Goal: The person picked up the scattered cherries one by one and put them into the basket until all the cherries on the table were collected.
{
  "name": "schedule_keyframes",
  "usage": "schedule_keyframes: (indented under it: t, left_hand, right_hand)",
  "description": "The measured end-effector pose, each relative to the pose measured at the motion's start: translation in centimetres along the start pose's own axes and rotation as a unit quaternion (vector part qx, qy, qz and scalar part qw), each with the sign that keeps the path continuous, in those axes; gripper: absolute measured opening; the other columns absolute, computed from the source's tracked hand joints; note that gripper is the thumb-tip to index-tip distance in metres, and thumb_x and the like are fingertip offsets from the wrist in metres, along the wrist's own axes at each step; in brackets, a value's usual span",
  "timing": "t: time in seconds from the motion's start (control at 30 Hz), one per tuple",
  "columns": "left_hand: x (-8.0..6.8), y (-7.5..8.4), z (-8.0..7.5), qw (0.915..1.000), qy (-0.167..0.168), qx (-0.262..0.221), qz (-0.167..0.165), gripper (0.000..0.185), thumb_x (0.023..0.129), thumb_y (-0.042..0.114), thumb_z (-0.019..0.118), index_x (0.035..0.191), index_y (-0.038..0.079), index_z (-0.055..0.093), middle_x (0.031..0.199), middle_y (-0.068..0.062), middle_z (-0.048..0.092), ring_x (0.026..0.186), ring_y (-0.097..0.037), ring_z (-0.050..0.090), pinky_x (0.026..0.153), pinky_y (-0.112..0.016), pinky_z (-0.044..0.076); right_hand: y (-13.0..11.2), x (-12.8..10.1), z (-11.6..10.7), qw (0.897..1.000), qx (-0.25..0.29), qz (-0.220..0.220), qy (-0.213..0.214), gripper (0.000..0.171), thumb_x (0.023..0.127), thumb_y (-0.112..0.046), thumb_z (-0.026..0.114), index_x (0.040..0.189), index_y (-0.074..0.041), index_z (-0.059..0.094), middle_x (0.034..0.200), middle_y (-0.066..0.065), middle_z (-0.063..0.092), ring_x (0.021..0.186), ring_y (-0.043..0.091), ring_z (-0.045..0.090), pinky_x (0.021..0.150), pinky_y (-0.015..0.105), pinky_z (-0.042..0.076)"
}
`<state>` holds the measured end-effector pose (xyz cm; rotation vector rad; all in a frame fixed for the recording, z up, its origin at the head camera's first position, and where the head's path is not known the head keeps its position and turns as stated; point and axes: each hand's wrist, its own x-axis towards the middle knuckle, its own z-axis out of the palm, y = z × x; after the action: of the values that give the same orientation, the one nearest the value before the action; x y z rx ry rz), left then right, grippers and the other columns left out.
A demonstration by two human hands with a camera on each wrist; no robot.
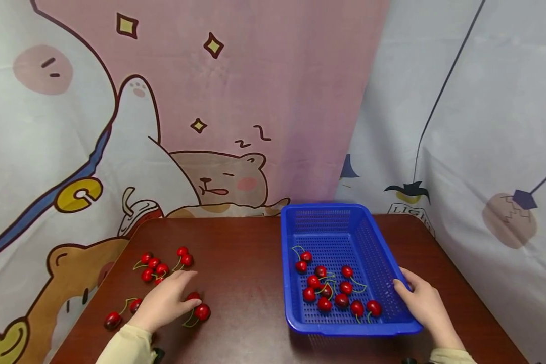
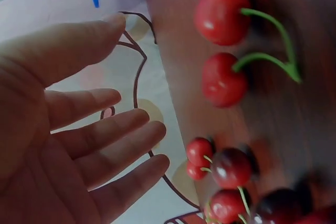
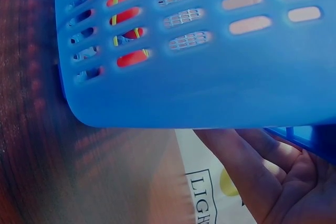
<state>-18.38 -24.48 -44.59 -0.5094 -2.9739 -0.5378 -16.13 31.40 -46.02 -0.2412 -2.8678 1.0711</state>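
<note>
Cherries [image 1: 161, 269] lay loose on the left part of the dark wooden table [image 1: 241, 263], and more sat in the near half of the blue basket [image 1: 382, 263] on the right. The left hand [image 1: 164, 302] hovered low over the loose ones, fingers straight and spread, holding nothing; a pair of cherries [image 1: 197, 306] lay just right of it. The right hand [image 1: 425, 303] rested against the basket's near right rim, fingers loosely bent along the outer wall. The two hands were well apart.
</note>
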Motion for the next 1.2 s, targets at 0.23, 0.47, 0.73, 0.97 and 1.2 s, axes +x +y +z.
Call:
schedule_keyframes:
  t: [0.23,0.47,0.73,0.97,1.2]
  left_hand:
    - [-1.7,-0.7,-0.1,0.9993,-0.012,0.004,-0.034,0.049,0.071,0.028,0.089,0.107,0.003,0.067,0.096,-0.005,0.065,0.083,-0.019,0.061,0.074,-0.041,0.052]
    - [-2.7,-0.8,0.9,0.9994,-0.02,-0.007,-0.028,0.03,0.069,0.024,0.09,0.084,0.012,0.067,0.077,0.006,0.059,0.066,-0.007,0.051,0.059,-0.031,0.046]
    - [-3.2,-1.5,2.7,0.9998,-0.008,0.008,0.019,0.029,0.069,0.02,0.089,0.074,0.018,0.06,0.068,0.01,0.046,0.061,-0.004,0.036,0.054,-0.027,0.036]
    - [-3.2,-2.0,3.9,0.9994,-0.016,0.015,0.027,0.035,0.068,0.015,0.088,0.067,0.02,0.053,0.063,0.011,0.037,0.059,-0.004,0.032,0.053,-0.026,0.031]
    - [-3.1,-1.8,4.4,0.9993,-0.012,0.031,0.017,0.042,0.066,0.011,0.087,0.063,0.02,0.047,0.062,0.01,0.035,0.058,-0.005,0.032,0.052,-0.027,0.032]
  right_hand:
    - [-0.1,0.0,-0.1,1.0,-0.001,-0.003,0.002,0.053,0.1,-0.026,0.055,0.14,0.008,0.046,0.107,0.03,0.066,0.077,0.027,0.069,0.066,0.042,0.056]
    - [-0.2,0.0,-0.2,1.0,-0.005,-0.009,0.007,0.053,0.099,-0.026,0.055,0.139,0.008,0.047,0.105,0.028,0.067,0.076,0.025,0.068,0.068,0.041,0.054]
    - [0.1,-0.1,0.0,1.0,0.001,-0.003,0.003,0.053,0.099,-0.026,0.056,0.139,0.008,0.047,0.106,0.029,0.067,0.076,0.025,0.068,0.067,0.041,0.054]
    - [0.1,-0.1,0.0,1.0,0.005,-0.004,0.006,0.053,0.099,-0.026,0.056,0.139,0.007,0.048,0.104,0.026,0.068,0.073,0.021,0.067,0.065,0.038,0.053]
    - [0.0,-0.2,0.0,1.0,0.008,-0.005,0.007,0.053,0.099,-0.026,0.057,0.139,0.007,0.048,0.103,0.026,0.068,0.074,0.022,0.067,0.066,0.038,0.054]
